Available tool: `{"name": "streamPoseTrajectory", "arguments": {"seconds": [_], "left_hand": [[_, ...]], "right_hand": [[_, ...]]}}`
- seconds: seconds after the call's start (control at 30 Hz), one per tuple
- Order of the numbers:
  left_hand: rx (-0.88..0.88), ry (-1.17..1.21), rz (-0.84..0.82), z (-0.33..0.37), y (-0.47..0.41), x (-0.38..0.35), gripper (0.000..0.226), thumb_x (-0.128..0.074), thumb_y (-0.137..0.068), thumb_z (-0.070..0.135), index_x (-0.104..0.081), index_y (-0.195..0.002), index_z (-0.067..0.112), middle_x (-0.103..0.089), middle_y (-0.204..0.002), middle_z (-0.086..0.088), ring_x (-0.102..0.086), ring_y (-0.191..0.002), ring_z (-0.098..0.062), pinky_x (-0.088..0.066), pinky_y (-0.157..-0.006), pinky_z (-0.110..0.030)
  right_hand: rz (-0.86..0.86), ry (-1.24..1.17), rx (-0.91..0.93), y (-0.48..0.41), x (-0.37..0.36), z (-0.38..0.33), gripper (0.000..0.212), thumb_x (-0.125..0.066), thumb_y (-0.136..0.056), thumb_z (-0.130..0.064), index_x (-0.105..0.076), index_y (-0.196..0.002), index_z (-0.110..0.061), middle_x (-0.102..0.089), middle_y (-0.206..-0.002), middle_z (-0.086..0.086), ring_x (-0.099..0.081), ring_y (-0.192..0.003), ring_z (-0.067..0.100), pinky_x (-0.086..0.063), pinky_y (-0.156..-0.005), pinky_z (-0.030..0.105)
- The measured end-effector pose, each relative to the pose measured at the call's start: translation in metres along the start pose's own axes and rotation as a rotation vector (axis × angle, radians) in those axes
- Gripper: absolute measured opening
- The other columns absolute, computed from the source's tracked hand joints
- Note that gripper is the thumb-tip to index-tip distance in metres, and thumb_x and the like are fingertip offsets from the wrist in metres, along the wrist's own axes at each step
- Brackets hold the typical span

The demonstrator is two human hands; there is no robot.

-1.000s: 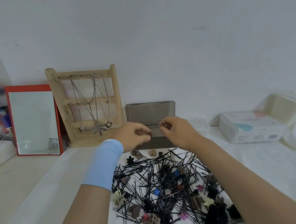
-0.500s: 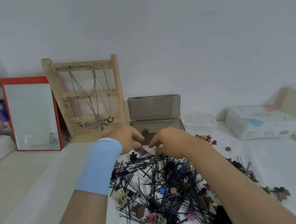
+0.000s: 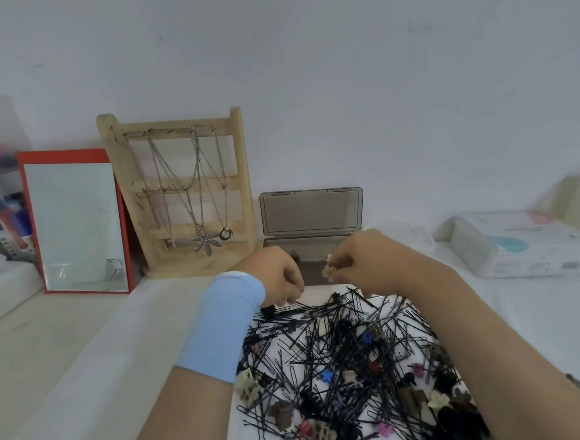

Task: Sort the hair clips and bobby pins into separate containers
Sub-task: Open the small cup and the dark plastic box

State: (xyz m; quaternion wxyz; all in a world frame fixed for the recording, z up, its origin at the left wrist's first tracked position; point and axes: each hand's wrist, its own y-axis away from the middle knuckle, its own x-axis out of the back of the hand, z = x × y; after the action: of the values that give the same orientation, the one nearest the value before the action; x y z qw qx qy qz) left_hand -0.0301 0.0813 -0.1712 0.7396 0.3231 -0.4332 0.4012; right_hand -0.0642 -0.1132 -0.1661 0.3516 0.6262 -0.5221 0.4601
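**Sorting barely begun: most of the pile is untouched**

The right hand pinches a small beige flower-shaped clip between its fingertips, just in front of the smoky grey box, whose lid stands open against the wall. The left hand, with a light blue wristband below it, has its fingers curled narrow at the far edge of the pile; they seem to touch the bobby pins there, but whether they grip 1 cannot be told. A small dark item seems to lie inside the grey box, though the hands hide most of its interior.

Judged from this, the task is at an early stage: a dense tangle of black pins mixed with coloured hair clips lies between the forearms. A clear tub sits just right of the grey box, likely the 2nd container; its contents cannot be made out.

The surface is a white cloth over a table. Against the plain pale wall lean a red-framed mirror and a wooden rack hung with necklaces. A white tissue pack lies to the right.
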Motion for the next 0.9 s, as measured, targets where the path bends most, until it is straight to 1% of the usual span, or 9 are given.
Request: {"name": "streamPoseTrajectory", "arguments": {"seconds": [0.1,0.2,0.27,0.33,0.43,0.53,0.7,0.8,0.9], "left_hand": [[-0.053,0.203,0.227,0.0,0.0,0.009,0.009,-0.067,-0.091,0.021,-0.071,-0.092,0.029,-0.07,-0.074,0.013,-0.065,-0.063,0.001,-0.051,-0.06,-0.015],[-0.078,0.292,0.415,0.001,-0.005,0.009,0.02,-0.067,-0.091,0.02,-0.069,-0.107,0.032,-0.067,-0.093,0.023,-0.058,-0.071,0.009,-0.046,-0.075,-0.009],[-0.081,0.273,0.334,0.001,-0.008,0.006,0.036,-0.066,-0.092,0.021,-0.064,-0.125,0.033,-0.066,-0.114,0.021,-0.061,-0.087,0.003,-0.046,-0.09,-0.016],[-0.071,0.202,0.303,-0.001,-0.006,0.008,0.04,-0.065,-0.093,0.02,-0.061,-0.13,0.035,-0.063,-0.124,0.02,-0.061,-0.101,-0.005,-0.042,-0.1,-0.025],[-0.038,0.119,0.317,-0.004,0.004,0.019,0.026,-0.067,-0.091,0.019,-0.069,-0.113,0.033,-0.066,-0.109,0.019,-0.057,-0.093,0.002,-0.042,-0.094,-0.023],[0.03,-0.055,0.135,-0.007,0.015,0.018,0.016,-0.073,-0.087,0.024,-0.074,-0.099,0.034,-0.066,-0.097,0.02,-0.055,-0.082,0.005,-0.043,-0.086,-0.022],[0.126,-0.234,-0.027,-0.012,0.022,0.001,0.024,-0.072,-0.086,0.02,-0.075,-0.109,0.028,-0.067,-0.116,0.008,-0.065,-0.092,-0.015,-0.051,-0.085,-0.027],[0.135,-0.207,-0.014,-0.017,0.019,0.005,0.018,-0.072,-0.083,0.014,-0.076,-0.088,0.031,-0.072,-0.098,0.008,-0.069,-0.084,-0.016,-0.056,-0.079,-0.028],[0.133,-0.199,-0.031,-0.018,0.019,0.009,0.021,-0.073,-0.08,0.015,-0.067,-0.065,0.028,-0.068,-0.067,0.008,-0.067,-0.06,-0.011,-0.055,-0.06,-0.025]], "right_hand": [[0.237,-0.098,-0.057,-0.007,0.001,0.005,0.015,-0.063,-0.094,-0.034,-0.075,-0.099,-0.025,-0.071,-0.089,-0.006,-0.061,-0.07,0.003,-0.049,-0.059,0.017],[0.396,-0.182,-0.127,-0.012,-0.002,0.01,0.025,-0.06,-0.094,-0.018,-0.071,-0.117,-0.022,-0.073,-0.106,-0.002,-0.066,-0.087,0.013,-0.053,-0.079,0.023],[0.338,-0.199,-0.11,-0.01,-0.003,0.012,0.037,-0.061,-0.093,-0.013,-0.064,-0.129,-0.022,-0.071,-0.115,-0.003,-0.063,-0.091,0.012,-0.05,-0.082,0.022],[0.286,-0.184,-0.076,-0.006,0.0,0.009,0.041,-0.063,-0.093,-0.018,-0.06,-0.134,-0.023,-0.07,-0.116,-0.006,-0.06,-0.098,0.009,-0.042,-0.087,0.018],[0.26,-0.14,0.006,-0.002,0.004,-0.004,0.03,-0.064,-0.092,-0.017,-0.068,-0.121,-0.024,-0.072,-0.108,-0.007,-0.058,-0.092,0.004,-0.039,-0.084,0.015],[0.178,-0.133,0.083,0.001,0.001,-0.021,0.018,-0.065,-0.092,-0.02,-0.075,-0.106,-0.026,-0.072,-0.105,-0.01,-0.06,-0.09,0.004,-0.046,-0.084,0.02],[-0.028,-0.011,0.1,-0.001,-0.022,-0.043,0.028,-0.062,-0.094,-0.021,-0.07,-0.12,-0.029,-0.069,-0.119,-0.01,-0.063,-0.108,0.012,-0.051,-0.098,0.037],[-0.105,0.105,0.136,-0.008,-0.031,-0.055,0.037,-0.056,-0.095,-0.016,-0.065,-0.127,-0.032,-0.067,-0.122,-0.004,-0.061,-0.109,0.019,-0.051,-0.097,0.044],[-0.129,0.21,0.15,-0.021,-0.036,-0.065,0.035,-0.052,-0.095,-0.014,-0.066,-0.121,-0.031,-0.068,-0.111,0.004,-0.062,-0.094,0.026,-0.053,-0.074,0.038]]}}
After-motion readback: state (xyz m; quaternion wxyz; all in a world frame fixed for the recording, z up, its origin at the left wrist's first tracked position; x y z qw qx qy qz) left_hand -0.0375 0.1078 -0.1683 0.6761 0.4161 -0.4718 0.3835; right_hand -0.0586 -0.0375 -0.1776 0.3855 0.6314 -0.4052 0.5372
